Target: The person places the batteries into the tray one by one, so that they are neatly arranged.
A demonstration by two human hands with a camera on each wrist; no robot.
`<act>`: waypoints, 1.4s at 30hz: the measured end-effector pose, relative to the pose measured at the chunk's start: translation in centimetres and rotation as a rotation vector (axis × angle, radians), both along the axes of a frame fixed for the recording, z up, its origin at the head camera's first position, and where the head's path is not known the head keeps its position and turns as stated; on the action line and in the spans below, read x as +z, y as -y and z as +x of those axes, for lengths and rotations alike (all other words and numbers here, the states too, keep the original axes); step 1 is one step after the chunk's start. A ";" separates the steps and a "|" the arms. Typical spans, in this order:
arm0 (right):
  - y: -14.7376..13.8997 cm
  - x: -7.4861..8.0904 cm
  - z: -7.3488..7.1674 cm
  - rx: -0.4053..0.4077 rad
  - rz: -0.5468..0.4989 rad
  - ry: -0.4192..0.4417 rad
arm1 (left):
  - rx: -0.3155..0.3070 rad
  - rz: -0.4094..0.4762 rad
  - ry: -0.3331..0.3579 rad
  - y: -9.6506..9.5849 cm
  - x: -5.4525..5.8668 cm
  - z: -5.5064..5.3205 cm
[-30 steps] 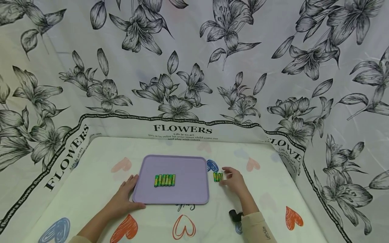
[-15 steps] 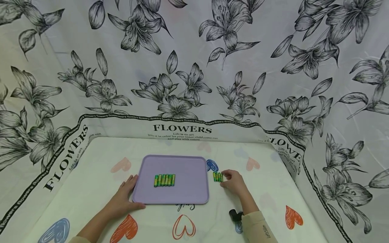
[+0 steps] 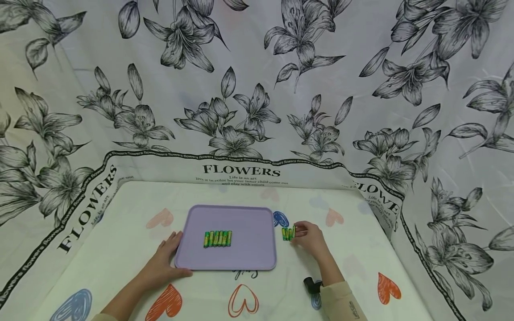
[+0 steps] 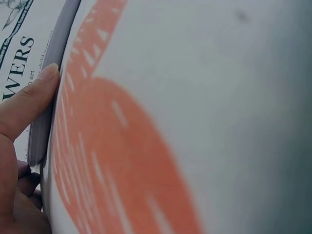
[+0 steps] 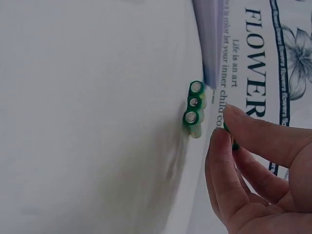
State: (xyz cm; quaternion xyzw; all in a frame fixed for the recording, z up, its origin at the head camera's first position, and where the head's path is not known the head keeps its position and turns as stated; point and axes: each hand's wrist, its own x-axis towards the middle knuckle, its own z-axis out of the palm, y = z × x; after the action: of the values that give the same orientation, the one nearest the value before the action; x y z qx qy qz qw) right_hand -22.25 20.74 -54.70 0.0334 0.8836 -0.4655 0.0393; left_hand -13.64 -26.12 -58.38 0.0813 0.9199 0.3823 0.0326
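Note:
A lilac tray (image 3: 250, 232) lies on the cloth, with several green-and-yellow batteries (image 3: 217, 239) side by side in a row on it. At the tray's near left corner, my left hand (image 3: 162, 258) rests with the fingers along the left side and the thumb at the front edge; the left wrist view shows the thumb (image 4: 36, 95) touching the tray's side. My right hand (image 3: 310, 240) pinches one battery (image 5: 235, 146) between thumb and fingertips, which mostly hide it. Left of that hand, three batteries (image 5: 191, 117) lie together on the cloth, right of the tray.
A small black object (image 3: 311, 285) sits by the right wrist, partly against the sleeve. The table is covered with a white cloth (image 3: 209, 294) printed with hearts. Curtains (image 3: 249, 111) with flower print stand behind and at both sides.
My right hand has closed thumb and fingers on the rightmost battery and drawn it slightly up from the others. The left hand and the tray have not moved.

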 end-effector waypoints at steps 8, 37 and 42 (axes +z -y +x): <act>2.4 1.6 0.3 0.070 -0.092 -0.018 | 0.000 -0.015 0.003 0.1 0.1 0.0; 13.8 0.4 0.8 0.307 -0.106 -0.031 | 0.010 -0.004 0.020 0.2 0.0 0.4; 15.2 0.0 1.3 0.283 -0.070 -0.045 | 0.004 0.004 0.011 -0.1 0.3 0.2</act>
State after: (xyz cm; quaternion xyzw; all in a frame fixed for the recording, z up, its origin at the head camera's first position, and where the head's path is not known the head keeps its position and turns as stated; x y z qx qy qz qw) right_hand -20.96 5.55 -54.67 -0.1033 0.8633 -0.4864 0.0859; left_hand -13.42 -26.05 -58.04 0.0774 0.9190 0.3847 0.0368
